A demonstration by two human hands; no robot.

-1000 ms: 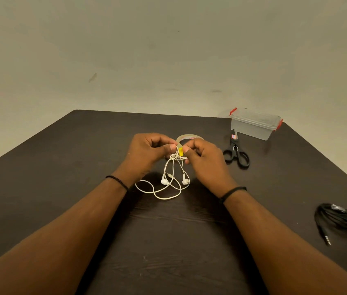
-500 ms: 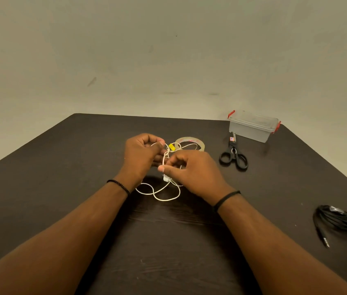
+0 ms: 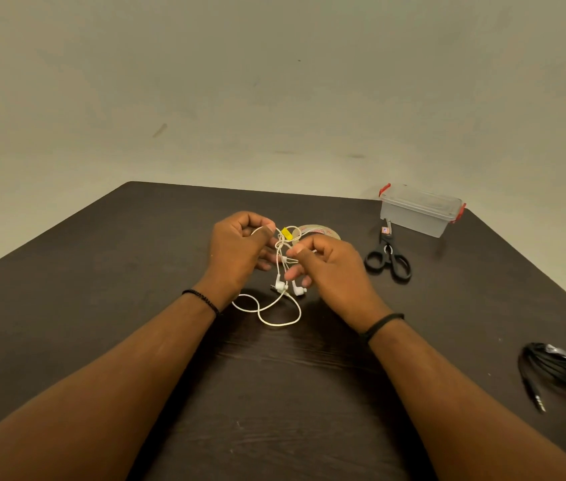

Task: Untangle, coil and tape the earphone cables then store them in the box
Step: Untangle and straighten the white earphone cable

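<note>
A tangled white earphone cable hangs between my two hands above the dark table, its loose loops lying on the wood. My left hand pinches the cable near its knotted top, by a small yellow tag. My right hand pinches a strand just right of the knot. Two white earbuds dangle below the fingers. A roll of clear tape lies flat behind my hands. The clear plastic box with red latches stands lidded at the back right.
Black-handled scissors lie in front of the box. A bundle of black earphone cable with its jack plug rests near the table's right edge. A plain wall rises behind the table.
My right hand has drawn back to the right and risen, now pinching a strand beside the knot. The earbuds have come into view below. My left hand keeps its hold.
</note>
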